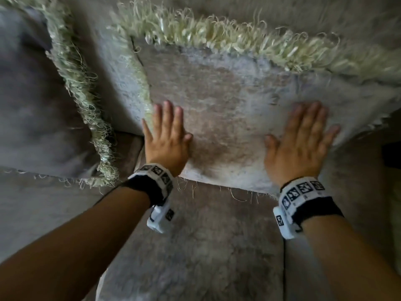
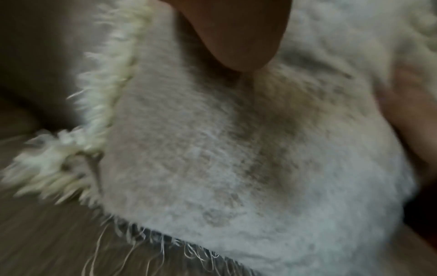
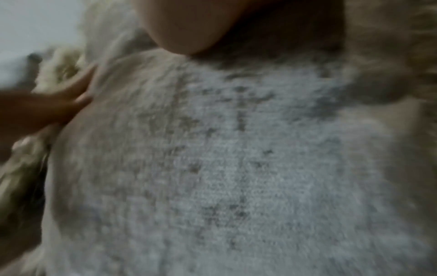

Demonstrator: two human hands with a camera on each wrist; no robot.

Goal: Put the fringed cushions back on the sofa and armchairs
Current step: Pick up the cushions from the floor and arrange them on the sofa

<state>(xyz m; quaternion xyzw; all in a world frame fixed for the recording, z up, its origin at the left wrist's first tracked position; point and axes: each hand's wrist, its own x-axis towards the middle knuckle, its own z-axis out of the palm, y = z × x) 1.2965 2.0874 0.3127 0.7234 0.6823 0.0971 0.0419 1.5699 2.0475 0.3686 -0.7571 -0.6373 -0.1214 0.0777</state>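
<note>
Dim, soft indoor light throughout; brightest on the pale fringe (image 1: 249, 43) along the upper edge of the head view. Forearms at lower frame in shadow. Wide-angle bending at the edges. Both wrist views motion-blurred and noisy; pale patch at upper left of the right wrist view, possibly a light source.

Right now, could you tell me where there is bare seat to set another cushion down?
Bare seat shows in front of the pale cushion that the left hand and right hand press flat. It is crowded at the back: the grey cushion stands left, its fringe close beside the pale one.
</note>
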